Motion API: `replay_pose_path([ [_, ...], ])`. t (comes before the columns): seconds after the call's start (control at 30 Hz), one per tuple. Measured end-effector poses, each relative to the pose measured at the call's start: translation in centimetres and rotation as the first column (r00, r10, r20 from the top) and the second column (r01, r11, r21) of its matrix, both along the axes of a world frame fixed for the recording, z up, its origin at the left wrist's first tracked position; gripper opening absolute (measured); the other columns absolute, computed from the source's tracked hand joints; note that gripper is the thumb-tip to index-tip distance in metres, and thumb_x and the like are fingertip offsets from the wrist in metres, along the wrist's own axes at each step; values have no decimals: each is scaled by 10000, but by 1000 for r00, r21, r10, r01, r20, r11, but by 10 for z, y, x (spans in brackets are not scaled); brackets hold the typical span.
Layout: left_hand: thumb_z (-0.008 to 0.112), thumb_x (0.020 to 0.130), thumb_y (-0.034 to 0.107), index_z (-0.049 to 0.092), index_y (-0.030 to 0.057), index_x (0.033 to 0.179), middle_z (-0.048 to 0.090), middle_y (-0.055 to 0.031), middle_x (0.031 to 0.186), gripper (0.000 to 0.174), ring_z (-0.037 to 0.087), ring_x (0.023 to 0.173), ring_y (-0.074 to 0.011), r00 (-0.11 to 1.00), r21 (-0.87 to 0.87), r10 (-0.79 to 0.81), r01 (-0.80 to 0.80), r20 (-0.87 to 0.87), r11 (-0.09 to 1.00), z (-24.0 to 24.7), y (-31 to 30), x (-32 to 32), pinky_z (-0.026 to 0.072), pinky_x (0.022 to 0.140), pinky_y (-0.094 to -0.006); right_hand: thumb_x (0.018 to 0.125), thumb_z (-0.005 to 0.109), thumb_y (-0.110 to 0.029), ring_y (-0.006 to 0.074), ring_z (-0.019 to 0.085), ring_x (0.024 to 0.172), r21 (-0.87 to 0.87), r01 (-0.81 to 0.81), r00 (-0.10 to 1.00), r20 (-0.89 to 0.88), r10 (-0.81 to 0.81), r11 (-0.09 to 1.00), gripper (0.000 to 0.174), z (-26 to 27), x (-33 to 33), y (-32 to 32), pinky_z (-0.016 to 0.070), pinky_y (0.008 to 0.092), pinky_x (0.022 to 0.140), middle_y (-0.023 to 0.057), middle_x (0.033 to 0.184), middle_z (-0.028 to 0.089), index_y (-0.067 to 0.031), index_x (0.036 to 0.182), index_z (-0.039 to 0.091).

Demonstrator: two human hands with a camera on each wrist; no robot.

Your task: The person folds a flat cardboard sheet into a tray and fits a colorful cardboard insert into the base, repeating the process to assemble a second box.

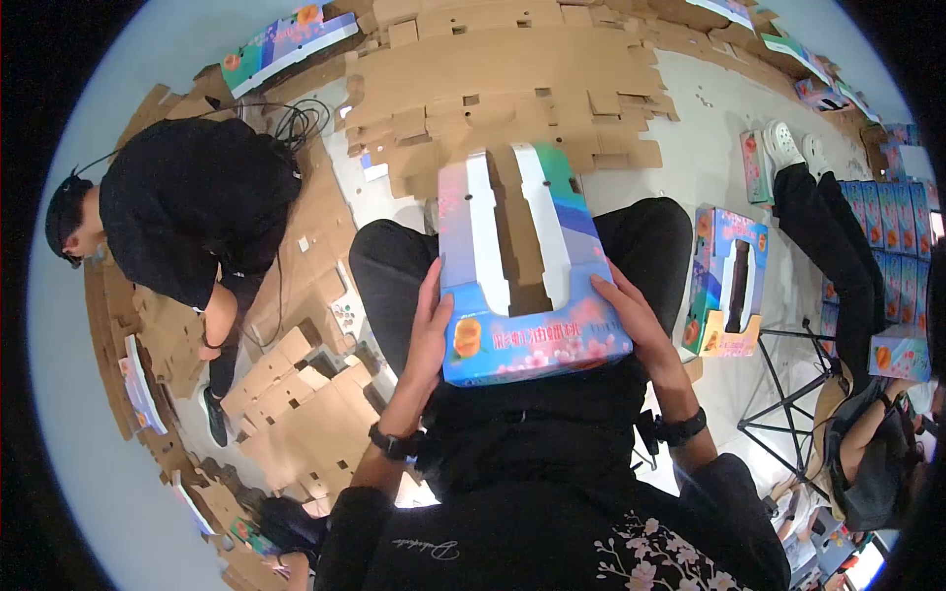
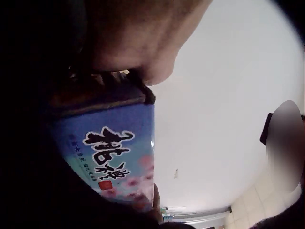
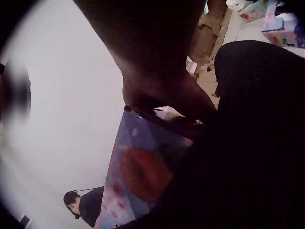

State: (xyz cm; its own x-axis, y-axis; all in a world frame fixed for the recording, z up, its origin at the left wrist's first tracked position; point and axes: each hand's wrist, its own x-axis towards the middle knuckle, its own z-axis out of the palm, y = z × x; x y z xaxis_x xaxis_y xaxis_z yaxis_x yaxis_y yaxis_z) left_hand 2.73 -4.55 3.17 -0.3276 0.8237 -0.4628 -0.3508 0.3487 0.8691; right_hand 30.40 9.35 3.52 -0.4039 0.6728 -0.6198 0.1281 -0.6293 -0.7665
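A printed cardboard fruit box point(image 1: 537, 345) with pink blossoms and a peach picture sits over the person's lap in the head view. Its top has a long slot with white-edged flaps on both sides, and brown cardboard shows inside. The left hand point(image 1: 426, 320) grips the box's left side, thumb on the upper face. On the opposite side the right hand point(image 1: 636, 320) holds it the same way, fingers along the wall. The left wrist view shows a blue box panel point(image 2: 114, 157) with large characters, and the right wrist view a panel with a peach picture point(image 3: 145, 174).
Flattened brown cardboard point(image 1: 512, 74) covers the floor ahead and at left. A similar box point(image 1: 727, 286) stands right of the knees, near a black metal stand point(image 1: 783, 404). Another person point(image 1: 202, 207) bends down at left. Boxes are stacked point(image 1: 897, 222) at far right.
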Motion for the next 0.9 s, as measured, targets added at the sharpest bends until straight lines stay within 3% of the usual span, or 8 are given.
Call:
replay_pose_path([
  [0.17, 617, 990, 111, 264, 125, 1608, 326, -156, 1625, 711, 375, 1453, -277, 966, 159, -80, 121, -247, 980, 28, -6, -9, 328, 1181, -422, 955, 684, -156, 185, 512, 1312, 403, 8, 996, -85, 29, 915, 687, 69, -3, 3, 404, 359, 1112, 112, 1517, 506, -61, 1568, 389],
  [0.27, 731, 893, 69, 309, 73, 1575, 333, -161, 1618, 802, 345, 1480, -291, 771, 153, -59, 200, -634, 968, 53, 13, -35, 312, 1191, -455, 857, 748, -129, 276, 502, 1364, 812, -219, 976, 188, 114, 540, 785, 116, 1, 17, 362, 430, 1151, 169, 1540, 490, -61, 1558, 402],
  [0.4, 850, 807, 229, 281, -1, 1571, 323, -178, 1616, 980, 329, 1493, -291, 507, 504, 331, 251, -796, 826, 120, 66, -81, 303, 1207, -452, 643, 820, -95, 375, 443, 1431, 849, -502, 865, 489, 112, 165, 924, 183, 7, 27, 281, 518, 1201, 191, 1537, 490, -24, 1494, 469],
  [0.5, 875, 769, 249, 283, -6, 1564, 354, -170, 1595, 1024, 392, 1450, -272, 602, 563, 292, 326, -743, 759, 144, 91, -107, 330, 1188, -437, 626, 832, -69, 417, 508, 1318, 809, -587, 800, 576, 169, 23, 935, 214, 10, 33, 380, 528, 1108, 132, 1499, 544, -70, 1493, 479],
  [0.6, 876, 766, 238, 380, -15, 1512, 490, -154, 1489, 932, 497, 1349, -244, 815, 500, 147, 192, -560, 845, 147, 87, -98, 370, 1156, -417, 593, 845, -63, 439, 544, 1252, 779, -627, 757, 609, 237, 0, 950, 235, 14, 39, 423, 537, 1060, 100, 1467, 579, -88, 1477, 496],
  [0.7, 891, 764, 227, 485, -19, 1435, 602, -123, 1349, 821, 558, 1259, -221, 737, 284, -30, 297, -675, 912, 144, 71, -107, 395, 1130, -399, 589, 842, -65, 442, 561, 1227, 734, -677, 716, 637, 285, 61, 932, 250, 19, 41, 423, 539, 1063, 96, 1451, 590, -84, 1461, 512],
  [0.77, 903, 755, 208, 528, -19, 1397, 634, -114, 1299, 778, 579, 1232, -217, 888, 246, -38, 167, -458, 955, 114, 52, -94, 420, 1105, -389, 590, 842, -66, 443, 564, 1224, 724, -688, 699, 643, 312, 49, 925, 256, 22, 45, 421, 540, 1068, 99, 1447, 591, -80, 1456, 518],
  [0.9, 915, 740, 153, 530, -22, 1396, 636, -109, 1303, 780, 598, 1206, -200, 902, 342, -344, 420, -263, 841, 125, 51, -95, 464, 1056, -374, 568, 844, -60, 433, 539, 1282, 687, -726, 630, 687, 362, -39, 926, 263, 29, 67, 407, 533, 1092, 138, 1452, 577, -66, 1439, 530],
])
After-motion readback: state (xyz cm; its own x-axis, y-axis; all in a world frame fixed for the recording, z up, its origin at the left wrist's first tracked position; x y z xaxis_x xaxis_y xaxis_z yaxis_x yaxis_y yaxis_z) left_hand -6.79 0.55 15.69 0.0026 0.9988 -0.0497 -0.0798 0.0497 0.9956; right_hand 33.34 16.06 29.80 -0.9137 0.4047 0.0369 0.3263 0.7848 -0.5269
